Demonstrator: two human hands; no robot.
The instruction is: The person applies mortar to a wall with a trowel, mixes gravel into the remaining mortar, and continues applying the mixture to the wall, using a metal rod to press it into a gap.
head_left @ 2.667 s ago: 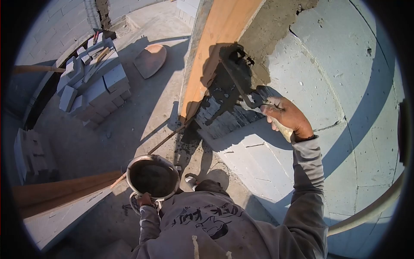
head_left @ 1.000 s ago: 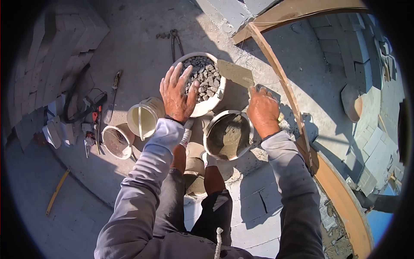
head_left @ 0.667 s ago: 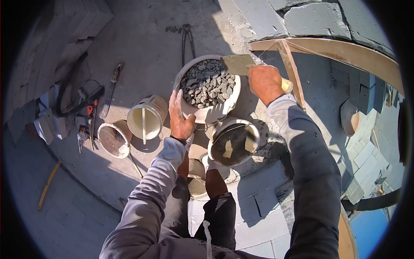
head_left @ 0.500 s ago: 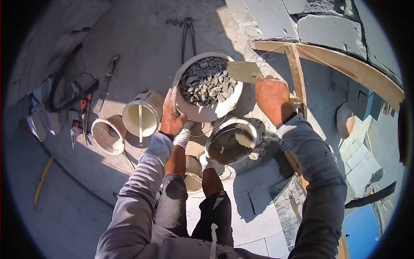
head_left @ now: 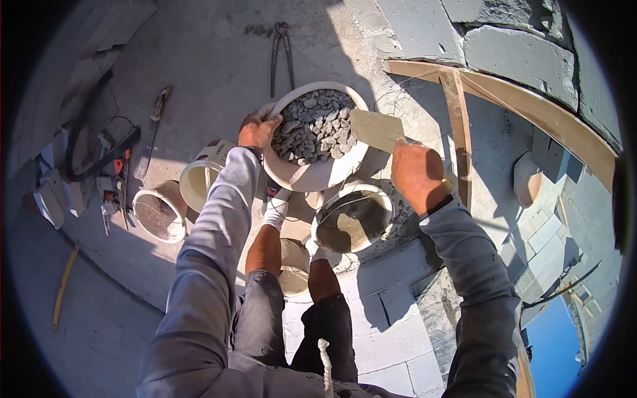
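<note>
A white bucket [head_left: 312,179] full of grey gravel [head_left: 318,129] stands in front of me. My left hand [head_left: 259,129] is closed on its left rim, thumb over the edge. In my right hand [head_left: 419,174] is a trowel, its handle wrapped by my fingers. The flat trowel blade [head_left: 377,130] points left and overlaps the bucket's right rim in this view. Just below the gravel bucket is a second bucket [head_left: 388,222] with wet grey contents, between my foot and the bucket of gravel.
Pincers [head_left: 281,56] lie on the concrete beyond the bucket. To the left are a white pail [head_left: 196,182], a smaller bucket [head_left: 159,215] and scattered hand tools [head_left: 119,166]. A wooden frame [head_left: 458,126] and block wall [head_left: 521,63] border the right. A yellow strip [head_left: 65,288] lies far left.
My left hand has moved up from the bucket's lower left side and closed on the rim. The trowel blade has tilted slightly, still beside the right rim.
</note>
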